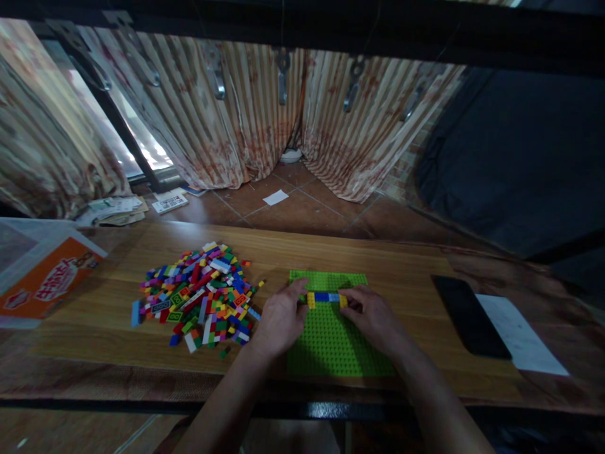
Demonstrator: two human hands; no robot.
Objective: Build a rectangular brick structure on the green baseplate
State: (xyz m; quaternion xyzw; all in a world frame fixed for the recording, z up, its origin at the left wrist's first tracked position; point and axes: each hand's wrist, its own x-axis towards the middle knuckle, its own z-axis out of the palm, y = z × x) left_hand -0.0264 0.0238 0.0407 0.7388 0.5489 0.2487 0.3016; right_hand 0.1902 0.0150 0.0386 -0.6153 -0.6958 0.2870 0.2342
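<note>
A green baseplate (331, 343) lies flat on the wooden table (406, 265), and everything else sits around it. Across the plate's far third runs a short brick row (326, 297), yellow, then blue, then yellow, seated on the studs. The two hands meet it from opposite ends, which looks like a way of steadying both ends at once. The left hand (280, 318) rests on the plate's left edge with its fingers half curled and its fingertips at the left yellow brick. Whether it grips or only touches is hidden under the hand. The right hand (373, 315) comes in over the plate's right side, fingers bunched narrow around the right yellow end. Left of the plate, apart from it by a strip of bare wood, spreads a loose pile of coloured bricks (198, 293), probably kept there for an easy reach by the left hand. Farther left lies an orange box (45, 280). Well right of the plate a dark phone (470, 321) lies flat with a white sheet of paper (517, 340) just beyond it, both out of the hands' way. The plate's near edge sits close to the table's front edge. The plate's near half shows only open studs, and bare wood lies open beyond its far edge and to its right.
</note>
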